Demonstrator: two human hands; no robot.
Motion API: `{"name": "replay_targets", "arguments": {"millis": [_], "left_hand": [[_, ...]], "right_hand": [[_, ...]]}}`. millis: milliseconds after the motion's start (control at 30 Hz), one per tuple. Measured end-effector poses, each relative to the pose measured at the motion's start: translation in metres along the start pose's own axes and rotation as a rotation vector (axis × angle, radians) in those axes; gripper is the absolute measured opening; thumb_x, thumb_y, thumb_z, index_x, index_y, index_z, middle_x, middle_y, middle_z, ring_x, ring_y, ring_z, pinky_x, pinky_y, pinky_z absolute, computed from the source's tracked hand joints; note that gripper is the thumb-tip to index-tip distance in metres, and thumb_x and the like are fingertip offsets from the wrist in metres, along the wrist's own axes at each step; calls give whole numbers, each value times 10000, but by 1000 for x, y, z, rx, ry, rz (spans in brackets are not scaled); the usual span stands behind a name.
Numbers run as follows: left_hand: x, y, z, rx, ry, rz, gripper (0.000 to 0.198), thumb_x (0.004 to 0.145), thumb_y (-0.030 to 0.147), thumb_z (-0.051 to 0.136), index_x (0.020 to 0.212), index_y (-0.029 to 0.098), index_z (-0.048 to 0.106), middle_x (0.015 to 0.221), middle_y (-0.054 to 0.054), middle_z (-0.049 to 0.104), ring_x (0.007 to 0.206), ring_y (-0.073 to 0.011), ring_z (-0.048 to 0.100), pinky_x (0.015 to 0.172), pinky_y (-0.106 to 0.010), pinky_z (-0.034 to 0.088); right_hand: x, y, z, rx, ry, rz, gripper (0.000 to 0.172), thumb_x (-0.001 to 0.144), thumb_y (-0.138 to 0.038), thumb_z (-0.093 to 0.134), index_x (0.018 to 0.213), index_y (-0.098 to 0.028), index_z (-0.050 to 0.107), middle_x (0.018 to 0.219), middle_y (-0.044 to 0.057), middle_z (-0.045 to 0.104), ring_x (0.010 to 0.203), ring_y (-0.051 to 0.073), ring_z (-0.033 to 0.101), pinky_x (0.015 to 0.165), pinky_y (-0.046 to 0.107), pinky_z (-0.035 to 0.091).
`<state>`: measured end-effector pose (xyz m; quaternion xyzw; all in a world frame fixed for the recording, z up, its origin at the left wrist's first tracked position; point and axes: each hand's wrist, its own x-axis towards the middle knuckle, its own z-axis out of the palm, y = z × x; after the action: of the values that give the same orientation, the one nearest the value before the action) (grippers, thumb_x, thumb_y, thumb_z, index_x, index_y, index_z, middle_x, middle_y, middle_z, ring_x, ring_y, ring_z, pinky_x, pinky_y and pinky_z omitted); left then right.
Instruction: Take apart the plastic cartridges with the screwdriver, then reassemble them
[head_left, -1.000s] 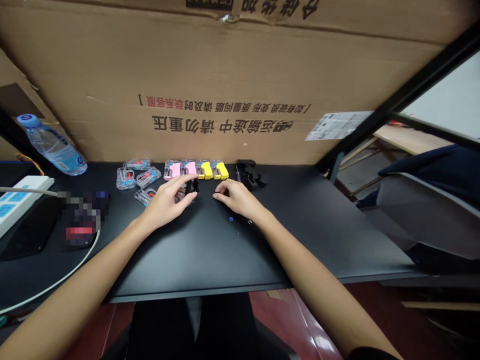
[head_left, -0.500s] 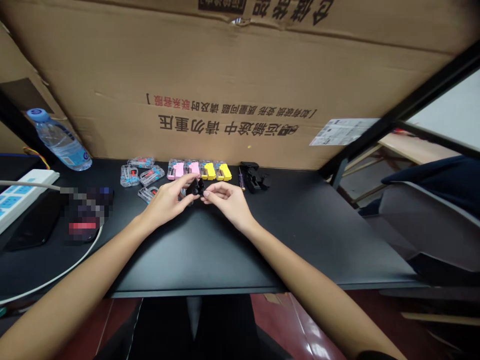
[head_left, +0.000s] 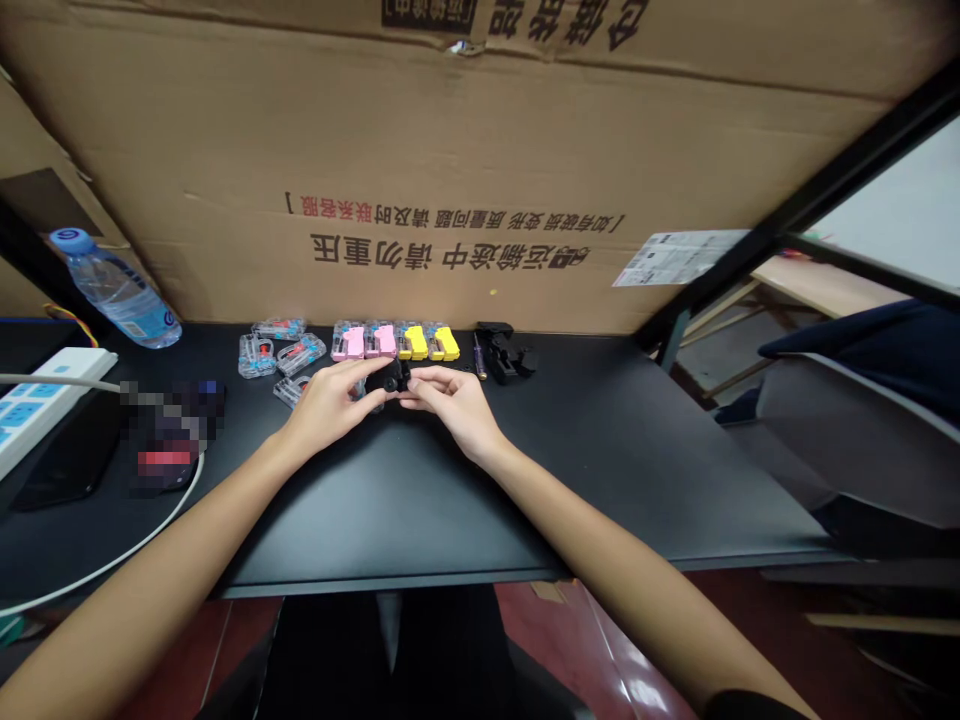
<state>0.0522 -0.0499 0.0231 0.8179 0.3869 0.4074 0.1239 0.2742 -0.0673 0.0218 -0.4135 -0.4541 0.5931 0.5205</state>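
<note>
left hand, right hand | fingers closed, pinching small black plastic part | just past fingertips: clear plastic cases, pink pieces, yellow pieces

- fairly bright, even indoor light, source out of view;
- soft faint shadows under left hand and right hand on black desk;
- white glare on glossy red floor;
- small black part dark, detail lost;
- wide-lens bending at frame edges;
- pixelated blur over patch
</note>
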Motion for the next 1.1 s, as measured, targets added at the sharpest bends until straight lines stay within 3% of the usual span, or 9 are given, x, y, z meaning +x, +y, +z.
{"name": "replay_targets", "arguments": {"millis": [233,433,733,967,1100], "left_hand": [[-1,2,3,14,-2,-1,423,990,381,731,1371,205,781,1224,-102,842,712,-184,734,784,-354,642],[-2,2,3,65,10,-11,393,988,360,750,1363,249,789,1178,-81,850,716,-182,728,803,-358,654],[0,3,2,113,47,109,364,1003,262,736,1357,183,772,1281,-126,819,1121,-277,787,1031,-459,640],[1,13,3,115,65,207,376,1000,381,783,1341,225,750,1285,-108,810,1162,-268,761,1050,-471,619],[1,15,2,92,51,198,362,1030,349,737,1371,229,736,1309,-108,800,1183,-265,752,1068,-477,612]], "right_hand": [[0,2,-1,-44,-46,-16,436,732,-526,965,963,-177,843,926,82,851,911,283,851,1007,493,687],[1,5,3,-76,-13,-52,379,748,-461,932,994,-183,860,936,66,854,944,275,843,1036,501,675],[-1,7,1,-135,11,-81,422,702,-403,955,1034,-170,839,1014,87,866,914,261,839,1067,515,638],[1,2,-1,-186,22,-147,357,735,-389,927,1013,-180,846,1020,82,865,945,271,832,1028,478,654],[3,1,-3,-132,11,-111,356,724,-374,923,1010,-180,838,963,63,856,916,260,827,998,468,669]]}}
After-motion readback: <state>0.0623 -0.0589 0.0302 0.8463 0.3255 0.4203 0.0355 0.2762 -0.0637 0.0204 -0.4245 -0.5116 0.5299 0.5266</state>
